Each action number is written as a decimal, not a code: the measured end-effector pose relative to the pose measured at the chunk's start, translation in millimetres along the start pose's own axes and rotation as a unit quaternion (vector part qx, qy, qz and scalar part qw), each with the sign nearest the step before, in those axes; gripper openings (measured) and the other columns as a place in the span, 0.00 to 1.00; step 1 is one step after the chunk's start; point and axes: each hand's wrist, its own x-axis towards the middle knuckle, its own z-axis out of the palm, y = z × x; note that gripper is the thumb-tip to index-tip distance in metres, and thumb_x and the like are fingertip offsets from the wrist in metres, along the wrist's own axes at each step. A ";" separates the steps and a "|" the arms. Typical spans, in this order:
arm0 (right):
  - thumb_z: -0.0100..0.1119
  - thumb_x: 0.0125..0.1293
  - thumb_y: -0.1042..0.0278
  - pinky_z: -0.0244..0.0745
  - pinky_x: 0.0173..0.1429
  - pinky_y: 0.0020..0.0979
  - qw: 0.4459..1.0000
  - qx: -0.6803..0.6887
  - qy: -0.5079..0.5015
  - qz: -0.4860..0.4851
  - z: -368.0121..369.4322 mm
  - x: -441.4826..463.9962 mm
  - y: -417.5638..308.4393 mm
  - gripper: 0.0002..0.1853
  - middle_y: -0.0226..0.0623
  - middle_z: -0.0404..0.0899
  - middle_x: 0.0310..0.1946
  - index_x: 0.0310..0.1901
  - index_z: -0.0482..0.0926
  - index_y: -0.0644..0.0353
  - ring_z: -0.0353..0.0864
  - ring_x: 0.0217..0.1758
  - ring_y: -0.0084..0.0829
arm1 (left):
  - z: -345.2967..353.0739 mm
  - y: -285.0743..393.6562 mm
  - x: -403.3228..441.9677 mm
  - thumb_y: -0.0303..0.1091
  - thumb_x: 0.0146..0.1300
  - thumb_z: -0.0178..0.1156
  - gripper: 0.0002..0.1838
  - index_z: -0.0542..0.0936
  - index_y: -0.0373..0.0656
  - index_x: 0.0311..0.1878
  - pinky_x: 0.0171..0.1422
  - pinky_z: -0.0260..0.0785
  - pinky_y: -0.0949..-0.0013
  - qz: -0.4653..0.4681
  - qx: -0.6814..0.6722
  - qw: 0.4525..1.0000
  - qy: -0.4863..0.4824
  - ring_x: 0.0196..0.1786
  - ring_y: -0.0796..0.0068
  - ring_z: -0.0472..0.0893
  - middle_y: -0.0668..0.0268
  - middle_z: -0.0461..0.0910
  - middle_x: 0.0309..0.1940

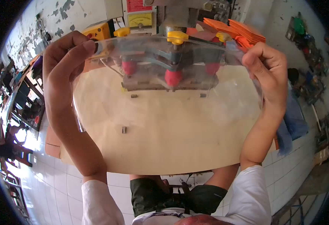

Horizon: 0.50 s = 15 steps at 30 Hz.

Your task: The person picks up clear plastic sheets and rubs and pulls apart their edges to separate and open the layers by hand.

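A clear plastic sheet (230,99) is stretched between my two raised hands, above the pale work surface (168,150). My left hand (67,56) pinches its upper left corner between thumb and fingers. At the upper right corner, my right hand (267,67) grips it the same way, fingers curled. Through the sheet I see a press head with a yellow knob (177,36), red posts (173,77) and a long metal bar (168,85) low over the surface. The sheet's lower edge is hard to make out.
Small dark blocks (124,129) lie on the work surface. Behind stand a yellow meter (140,21) and a stack of orange sheets (247,32). Blue material (294,120) hangs at the right. Cluttered benches line both sides, and a tiled floor (53,172) lies below.
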 end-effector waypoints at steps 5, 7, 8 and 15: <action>0.67 0.65 0.59 0.56 0.24 0.17 0.998 0.057 -0.020 0.000 -3.0 -1.8 -4.1 0.13 0.19 0.71 0.18 0.28 0.80 0.58 0.64 0.20 0.10 | -4.9 -1.9 0.8 0.34 0.57 0.60 0.09 0.77 0.40 0.25 0.24 0.40 0.78 -0.013 -0.022 0.998 -0.049 0.19 0.92 0.55 0.80 0.62 0.15; 0.67 0.64 0.59 0.56 0.24 0.17 0.998 0.062 -0.016 -0.005 -2.3 -2.7 -4.0 0.13 0.19 0.72 0.18 0.28 0.81 0.58 0.64 0.20 0.10 | -7.5 -2.7 0.1 0.33 0.56 0.61 0.08 0.77 0.38 0.27 0.26 0.51 0.79 0.018 0.005 0.996 -0.091 0.22 0.89 0.64 0.76 0.68 0.19; 0.67 0.64 0.59 0.56 0.24 0.17 0.998 0.068 -0.012 -0.010 -2.5 -3.1 -3.5 0.12 0.19 0.72 0.19 0.28 0.81 0.58 0.64 0.20 0.10 | -8.6 -2.7 -0.8 0.33 0.56 0.61 0.08 0.77 0.38 0.27 0.26 0.51 0.79 0.020 0.005 0.996 -0.091 0.22 0.89 0.64 0.76 0.68 0.19; 0.68 0.63 0.59 0.56 0.24 0.17 0.996 0.084 -0.027 0.000 -8.5 -4.2 -3.7 0.12 0.19 0.73 0.20 0.29 0.81 0.58 0.65 0.20 0.10 | -5.3 9.3 -7.0 0.26 0.58 0.60 0.09 0.79 0.31 0.40 0.37 0.69 0.76 -0.015 -0.033 0.975 -0.220 0.32 0.80 0.77 0.64 0.79 0.30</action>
